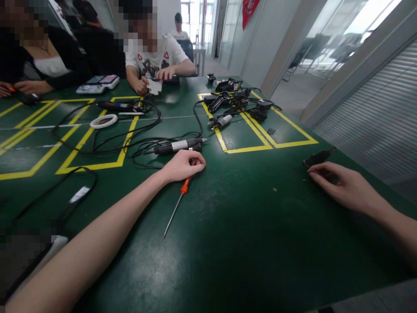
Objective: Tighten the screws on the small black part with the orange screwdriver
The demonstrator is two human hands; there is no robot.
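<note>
My left hand (pixel 183 166) lies on the green table (pixel 247 226) with its fingers curled round the orange handle of a screwdriver (pixel 177 204), whose thin metal shaft points back toward me. Just beyond this hand lies a black and silver electric tool (pixel 177 145) with its cable. My right hand (pixel 342 184) rests flat on the table at the right, fingers stretched out and holding nothing. Its fingertips lie just short of a small black object (pixel 317 157) near the table's right edge.
Yellow tape marks several rectangles on the table. A pile of black tools and cables (pixel 234 104) lies in the far right rectangle. A white ring (pixel 103 121) and looping cables lie at the left. Two other people sit at the far side, a third behind.
</note>
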